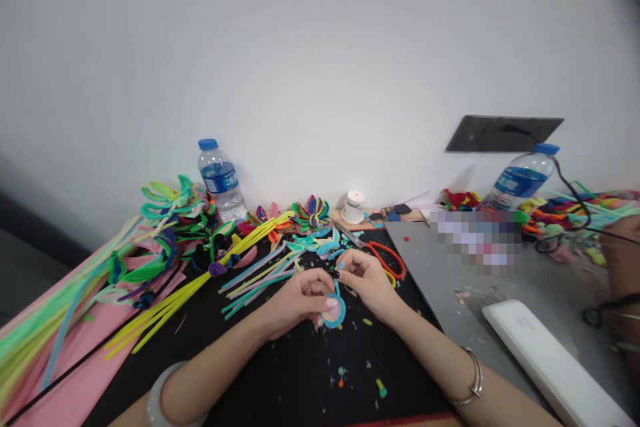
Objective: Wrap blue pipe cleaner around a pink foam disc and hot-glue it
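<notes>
Between my hands is a small round coil of pipe cleaner (341, 317), blue around the rim and paler inside, with a blue end sticking up from it. My left hand (313, 300) pinches the coil between thumb and fingers. Just above, my right hand (364, 280) closes its fingertips around the upright blue end. Beyond the hands lie red-handled scissors (387, 259), their blades pointing away to the left. Loose turquoise, lilac and yellow pipe cleaners (255, 283) lie on the black mat (240, 367) left of my hands.
Bundles of pipe cleaners (65, 300) and fuzzy flowers crowd the left side. Water bottles stand at the back left (220, 180) and back right (523, 177). A white spool (353, 207) sits by the wall. At right are a long white device (545, 353), a black cable and another person's arm (623, 260).
</notes>
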The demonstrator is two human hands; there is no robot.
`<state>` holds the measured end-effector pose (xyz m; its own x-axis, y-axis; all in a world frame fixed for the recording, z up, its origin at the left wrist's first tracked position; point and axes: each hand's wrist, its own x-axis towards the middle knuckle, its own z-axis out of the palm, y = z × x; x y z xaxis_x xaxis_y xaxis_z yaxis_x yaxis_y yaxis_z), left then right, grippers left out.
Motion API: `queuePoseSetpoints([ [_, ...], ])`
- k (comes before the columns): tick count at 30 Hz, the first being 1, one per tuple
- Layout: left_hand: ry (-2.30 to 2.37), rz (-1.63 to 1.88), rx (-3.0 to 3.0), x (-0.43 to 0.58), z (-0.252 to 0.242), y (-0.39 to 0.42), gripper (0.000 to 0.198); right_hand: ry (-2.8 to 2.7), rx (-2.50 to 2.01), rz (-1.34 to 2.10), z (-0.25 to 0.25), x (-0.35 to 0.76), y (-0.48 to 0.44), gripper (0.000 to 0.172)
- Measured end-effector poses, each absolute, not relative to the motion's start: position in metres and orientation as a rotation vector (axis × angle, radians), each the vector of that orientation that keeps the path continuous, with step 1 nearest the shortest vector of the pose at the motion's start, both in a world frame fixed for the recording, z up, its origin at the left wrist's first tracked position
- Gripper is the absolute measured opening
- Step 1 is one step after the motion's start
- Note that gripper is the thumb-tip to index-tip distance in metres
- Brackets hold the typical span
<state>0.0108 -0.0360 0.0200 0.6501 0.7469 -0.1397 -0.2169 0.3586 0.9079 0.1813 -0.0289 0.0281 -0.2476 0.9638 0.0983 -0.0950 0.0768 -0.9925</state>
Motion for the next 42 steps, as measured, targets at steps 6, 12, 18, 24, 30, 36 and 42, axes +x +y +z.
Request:
queuePoseSetpoints([
  [6, 0.608, 0.636, 1.032, 0.014, 0.02, -0.04, 0.024, -1.39, -1.011, 1.221, 0.026, 0.184, -0.025, 0.018],
  [12, 0.593, 0.556, 1.076, 0.017, 0.017, -0.044, 0.024, -1.243, -1.128, 1.121, 0.023, 0.195, -0.014, 0.025],
  [18, 0.636, 0.648, 1.028, 0.012, 0.022, -0.039, 0.023, -1.367, -0.985, 1.19, 0.029, 0.199, -0.018, 0.032],
  [24, 0.648, 0.668, 1.019, 0.011, 0.021, -0.037, 0.023, -1.622, -1.008, 0.989, 0.036, 0.197, -0.026, 0.019],
  [30, 0.647, 0.638, 1.028, 0.01, 0.023, -0.038, 0.023, -1.727, -1.066, 0.879, 0.038, 0.194, -0.028, 0.019],
  [36, 0.659, 0.627, 1.052, 0.011, 0.021, -0.038, 0.025, -1.719, -1.104, 0.922, 0.035, 0.196, -0.025, 0.021],
  [42, 0.731, 0.794, 1.022, 0.011, 0.022, -0.033, 0.026, -1.605, -1.181, 0.902, 0.035, 0.2, -0.021, 0.023],
])
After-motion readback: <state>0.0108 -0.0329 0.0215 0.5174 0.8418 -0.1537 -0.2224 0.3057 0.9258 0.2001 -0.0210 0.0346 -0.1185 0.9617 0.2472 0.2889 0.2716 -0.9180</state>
